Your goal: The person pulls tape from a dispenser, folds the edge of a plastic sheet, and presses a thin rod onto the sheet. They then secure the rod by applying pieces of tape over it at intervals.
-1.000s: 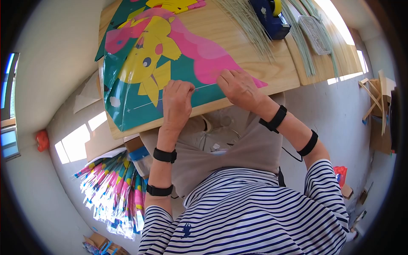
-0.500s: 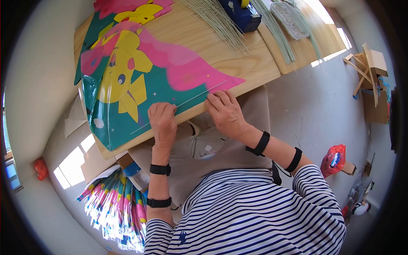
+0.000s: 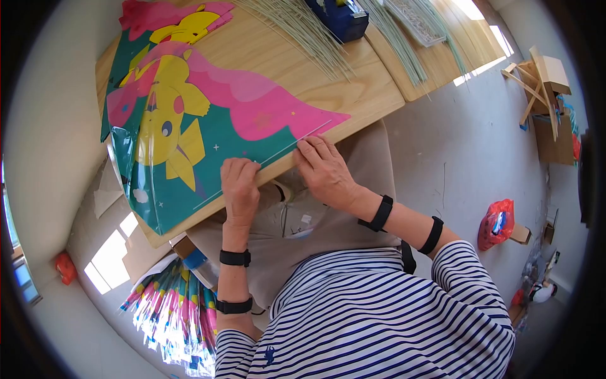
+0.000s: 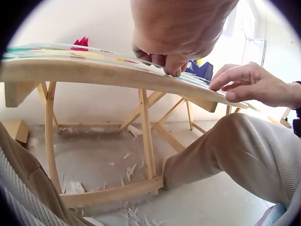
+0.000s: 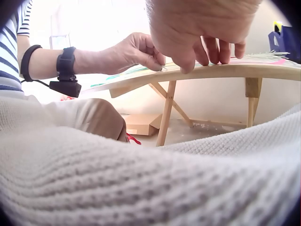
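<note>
A triangular plastic sheet (image 3: 265, 110) printed in pink, green and yellow lies on a wooden table (image 3: 353, 104). Along its near edge runs a thin white rod (image 3: 290, 148). My left hand (image 3: 240, 186) is over that edge with fingers bent down; in the right wrist view, the left hand (image 5: 138, 52) pinches the thin pale rod between thumb and forefinger. To its right, my right hand (image 3: 328, 174) rests its fingertips on the sheet's edge beside the rod, fingers fairly straight and thumb apart, as the right hand (image 4: 256, 84) also shows in the left wrist view.
A second printed sheet (image 3: 183, 25) lies at the back left. Bundled thin sticks (image 3: 303, 38), a blue tape dispenser (image 3: 341, 22) and a clear box (image 3: 416, 25) stand at the back. Packed printed pieces (image 3: 180, 309) hang at lower left; a red bag (image 3: 495, 224) is on the floor.
The head view has turned, so table and sheet appear further left and more slanted. Both hands have drawn back toward the sheet's near edge, showing more of the rod.
</note>
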`<state>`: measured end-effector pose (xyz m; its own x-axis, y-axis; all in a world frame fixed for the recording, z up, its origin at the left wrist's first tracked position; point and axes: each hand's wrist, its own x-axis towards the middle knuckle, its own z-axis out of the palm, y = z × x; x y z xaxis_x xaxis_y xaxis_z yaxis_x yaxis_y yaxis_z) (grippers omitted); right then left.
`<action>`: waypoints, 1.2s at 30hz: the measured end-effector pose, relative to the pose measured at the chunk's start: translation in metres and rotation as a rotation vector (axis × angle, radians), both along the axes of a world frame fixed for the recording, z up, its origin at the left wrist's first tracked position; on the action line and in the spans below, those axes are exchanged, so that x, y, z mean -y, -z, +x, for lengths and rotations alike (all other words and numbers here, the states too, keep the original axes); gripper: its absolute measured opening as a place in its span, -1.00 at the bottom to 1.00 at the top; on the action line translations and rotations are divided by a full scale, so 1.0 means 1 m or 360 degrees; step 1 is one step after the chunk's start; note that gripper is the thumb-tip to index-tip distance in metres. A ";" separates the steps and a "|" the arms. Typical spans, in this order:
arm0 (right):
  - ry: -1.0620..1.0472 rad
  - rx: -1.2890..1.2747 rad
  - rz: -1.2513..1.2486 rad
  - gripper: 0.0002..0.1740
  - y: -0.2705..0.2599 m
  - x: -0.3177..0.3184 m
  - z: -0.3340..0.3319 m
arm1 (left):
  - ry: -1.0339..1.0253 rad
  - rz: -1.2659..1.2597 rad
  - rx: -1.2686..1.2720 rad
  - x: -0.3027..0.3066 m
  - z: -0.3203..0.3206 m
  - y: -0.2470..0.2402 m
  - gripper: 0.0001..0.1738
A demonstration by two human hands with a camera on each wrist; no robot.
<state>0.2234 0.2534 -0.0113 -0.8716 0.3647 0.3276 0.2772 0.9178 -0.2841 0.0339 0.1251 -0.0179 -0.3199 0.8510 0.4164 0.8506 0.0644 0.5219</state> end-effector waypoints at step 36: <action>0.0000 0.0192 0.0118 -0.30 0.006 -0.003 -0.003 | -0.0289 -0.0157 0.0058 0.011 -0.003 0.001 -0.86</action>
<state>0.2202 0.2559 -0.0168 -0.9062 0.3437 0.2463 0.3056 0.9349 -0.1804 0.0312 0.1137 -0.0186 -0.4848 0.8143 0.3192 0.8012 0.2671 0.5354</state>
